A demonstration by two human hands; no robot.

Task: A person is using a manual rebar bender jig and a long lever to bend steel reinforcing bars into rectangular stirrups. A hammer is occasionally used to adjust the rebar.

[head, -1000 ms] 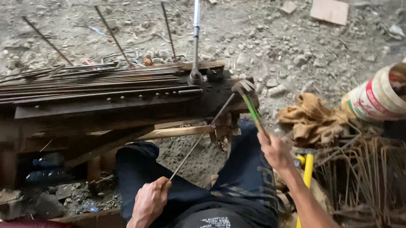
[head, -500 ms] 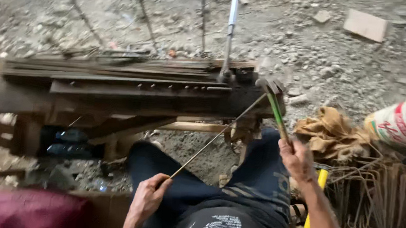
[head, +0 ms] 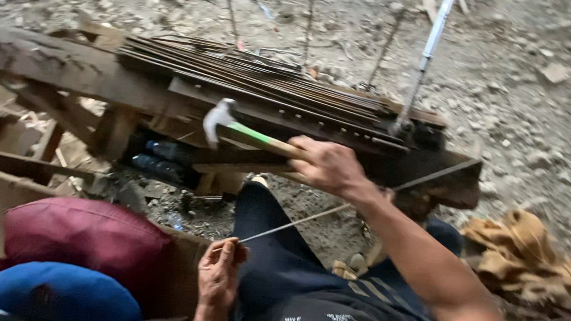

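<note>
right hand (head: 330,166) closed round a green-handled hammer (head: 241,130), head raised left over the wooden bench (head: 66,65) | left hand (head: 218,276) pinches near end of a thin steel rod (head: 294,223) running up right to the bench | progress, judged: rod looks unbent, blow not landed; rod stack (head: 251,75) on the bench unworked

Hammer (head: 246,135): you hold it in your right hand (head: 330,166) by a handle with a green band and pale wood; the grey metal claw head points left, the handle near level, raised in front of the wooden bench. Thin steel rod (head: 336,210): straight, slanting from your left hand (head: 218,278), which pinches its near end, up and right to the bench's right end, crossing over your dark trousers.
</note>
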